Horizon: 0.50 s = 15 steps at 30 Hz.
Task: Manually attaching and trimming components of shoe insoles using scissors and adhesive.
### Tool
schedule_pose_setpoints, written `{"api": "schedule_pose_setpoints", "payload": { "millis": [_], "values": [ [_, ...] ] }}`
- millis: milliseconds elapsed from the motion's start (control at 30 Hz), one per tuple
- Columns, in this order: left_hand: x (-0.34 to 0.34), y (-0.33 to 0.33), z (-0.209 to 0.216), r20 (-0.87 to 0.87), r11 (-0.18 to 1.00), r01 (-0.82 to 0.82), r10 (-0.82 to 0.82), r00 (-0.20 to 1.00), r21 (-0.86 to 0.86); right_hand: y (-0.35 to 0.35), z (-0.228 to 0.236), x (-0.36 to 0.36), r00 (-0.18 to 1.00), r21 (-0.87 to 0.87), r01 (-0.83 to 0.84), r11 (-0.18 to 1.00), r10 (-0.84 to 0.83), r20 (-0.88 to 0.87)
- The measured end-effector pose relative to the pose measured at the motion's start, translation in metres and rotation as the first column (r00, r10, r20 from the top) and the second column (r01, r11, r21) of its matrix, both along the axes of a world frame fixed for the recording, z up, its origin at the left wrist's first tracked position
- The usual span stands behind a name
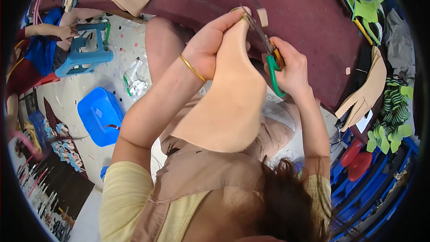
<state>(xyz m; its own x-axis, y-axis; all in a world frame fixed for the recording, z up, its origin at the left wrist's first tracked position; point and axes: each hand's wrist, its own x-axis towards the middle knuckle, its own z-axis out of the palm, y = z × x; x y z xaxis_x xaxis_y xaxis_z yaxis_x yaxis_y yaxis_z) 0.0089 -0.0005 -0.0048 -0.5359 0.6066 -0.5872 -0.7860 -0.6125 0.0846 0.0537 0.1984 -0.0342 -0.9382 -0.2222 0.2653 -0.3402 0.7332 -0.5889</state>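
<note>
Left hand (207, 45) clamped on one beige piece (233, 96) near its upper end; right hand (291, 65) closed round green-and-orange scissors (270, 58), blades (259, 30) at that end, maroon table (309, 22) beyond.

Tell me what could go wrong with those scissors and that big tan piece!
The scissors in the right hand have their blades very close to the left hand's fingertips, so a slip might nick a finger.

The left hand holds the tan piece by its narrow end, while the wide end spreads over the lap. It might sway, and a cut there could turn out crooked.
</note>
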Motion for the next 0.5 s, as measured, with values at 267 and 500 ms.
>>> {"api": "schedule_pose_setpoints", "payload": {
  "millis": [267, 500],
  "values": [
    [0.001, -0.003, -0.017, -0.275, 0.995, -0.077, 0.055, 0.96, -0.07, 0.023, 0.024, -0.048, 0.938, 0.186, 0.272, 0.944, -0.217, -0.27],
    [0.009, 0.003, -0.001, -0.585, 0.982, -0.165, 0.083, 0.806, -0.087, -0.046, 0.021, -0.01, 0.705, -0.92, 0.384, 0.079, 0.618, 0.347]
  ]
}}
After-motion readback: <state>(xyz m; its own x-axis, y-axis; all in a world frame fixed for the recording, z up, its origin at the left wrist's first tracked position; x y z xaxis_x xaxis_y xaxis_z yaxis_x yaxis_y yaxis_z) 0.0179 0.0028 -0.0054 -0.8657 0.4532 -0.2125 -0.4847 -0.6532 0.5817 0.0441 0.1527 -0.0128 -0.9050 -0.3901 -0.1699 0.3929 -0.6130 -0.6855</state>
